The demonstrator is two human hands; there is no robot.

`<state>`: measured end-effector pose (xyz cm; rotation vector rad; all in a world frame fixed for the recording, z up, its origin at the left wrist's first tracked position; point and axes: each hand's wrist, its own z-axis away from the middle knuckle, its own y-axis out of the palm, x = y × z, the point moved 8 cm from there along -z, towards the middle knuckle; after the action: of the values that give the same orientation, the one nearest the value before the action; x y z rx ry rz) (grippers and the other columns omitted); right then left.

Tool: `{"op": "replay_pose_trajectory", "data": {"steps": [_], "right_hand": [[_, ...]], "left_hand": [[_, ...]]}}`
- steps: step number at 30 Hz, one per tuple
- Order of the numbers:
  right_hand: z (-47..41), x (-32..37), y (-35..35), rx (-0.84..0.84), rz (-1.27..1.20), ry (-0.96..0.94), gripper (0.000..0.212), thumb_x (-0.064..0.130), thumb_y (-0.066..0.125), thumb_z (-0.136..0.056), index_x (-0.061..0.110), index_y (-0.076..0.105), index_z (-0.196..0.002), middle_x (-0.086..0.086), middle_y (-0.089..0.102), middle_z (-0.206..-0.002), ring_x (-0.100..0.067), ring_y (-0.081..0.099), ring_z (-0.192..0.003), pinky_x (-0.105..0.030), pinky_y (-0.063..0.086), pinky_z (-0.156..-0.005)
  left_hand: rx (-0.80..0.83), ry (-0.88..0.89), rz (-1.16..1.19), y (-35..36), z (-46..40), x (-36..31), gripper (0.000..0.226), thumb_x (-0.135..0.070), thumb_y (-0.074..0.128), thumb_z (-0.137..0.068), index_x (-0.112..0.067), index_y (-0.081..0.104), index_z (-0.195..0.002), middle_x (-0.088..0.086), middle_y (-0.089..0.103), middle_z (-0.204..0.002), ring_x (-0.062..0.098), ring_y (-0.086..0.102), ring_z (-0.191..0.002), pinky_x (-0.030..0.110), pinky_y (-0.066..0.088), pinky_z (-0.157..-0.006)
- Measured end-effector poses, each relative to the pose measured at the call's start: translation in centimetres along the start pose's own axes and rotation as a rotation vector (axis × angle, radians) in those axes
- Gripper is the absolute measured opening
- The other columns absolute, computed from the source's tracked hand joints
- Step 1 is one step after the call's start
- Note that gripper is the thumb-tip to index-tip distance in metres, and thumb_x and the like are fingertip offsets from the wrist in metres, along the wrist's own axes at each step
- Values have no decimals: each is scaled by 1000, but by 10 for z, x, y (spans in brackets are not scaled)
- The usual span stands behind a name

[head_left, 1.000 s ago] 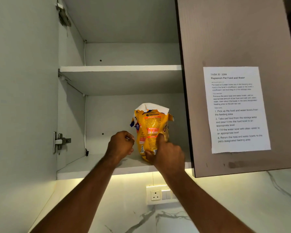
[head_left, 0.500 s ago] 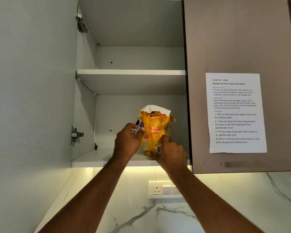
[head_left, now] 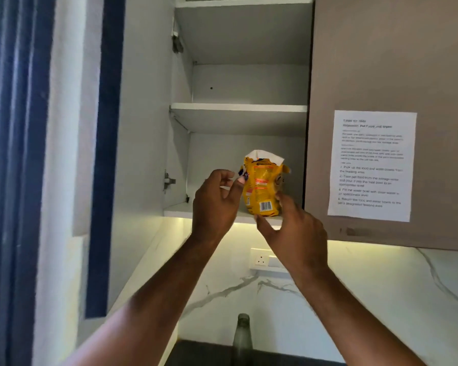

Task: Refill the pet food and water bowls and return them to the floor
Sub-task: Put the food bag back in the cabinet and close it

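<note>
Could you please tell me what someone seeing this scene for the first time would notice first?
The eye goes first to the yellow pet food bag, standing upright on the lower shelf of the open wall cupboard, the only thing inside. The left hand and right hand are spread open in front of it, one to each side. Next comes the printed sheet stuck on the brown cupboard door to the right.

A glossy yellow plastic pet food bag [head_left: 262,186] is seen on a matt white laminate shelf [head_left: 209,211]; a paper instruction sheet [head_left: 372,165] is stuck to a matt wood-grain cabinet door [head_left: 394,62]
</note>
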<state>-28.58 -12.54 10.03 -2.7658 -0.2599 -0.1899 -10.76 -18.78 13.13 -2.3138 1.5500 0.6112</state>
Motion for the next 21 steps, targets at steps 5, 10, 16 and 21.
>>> {"op": "replay_pose_trajectory", "data": {"steps": [5,10,16,21], "right_hand": [[19,45,-54,-44,-69,-19,58,63,63,-89,24,57,-133,-4,75,-105,-30,72,-90,-36,59,-73],[21,86,-107,-149,-167,-50,58,65,62,-91,25,57,-131,-2,76,-107,-26,75,-90,-39,62,-73],[27,143,-134,-230,-161,-102,52,63,63,-90,26,61,-126,3,77,-103,-21,74,-88,-34,60,-70],[24,188,-129,-228,-184,-133,51,62,62,-90,23,64,-124,6,76,-106,-14,73,-87,-21,47,-71]], "left_hand": [[-8,56,30,-59,40,-64,26,-43,62,-99,-28,64,-120,-14,67,-113,3,64,-99,24,55,-73],[-149,370,-59,-144,84,-134,28,-34,63,-97,-19,64,-121,-9,66,-117,7,64,-101,23,58,-75],[-379,480,39,-243,82,-125,13,-10,62,-98,-10,66,-110,3,68,-105,18,66,-92,25,53,-78],[-156,81,223,-235,43,-43,16,-23,58,-104,-25,66,-117,-13,69,-108,-2,66,-98,13,54,-73]]}}
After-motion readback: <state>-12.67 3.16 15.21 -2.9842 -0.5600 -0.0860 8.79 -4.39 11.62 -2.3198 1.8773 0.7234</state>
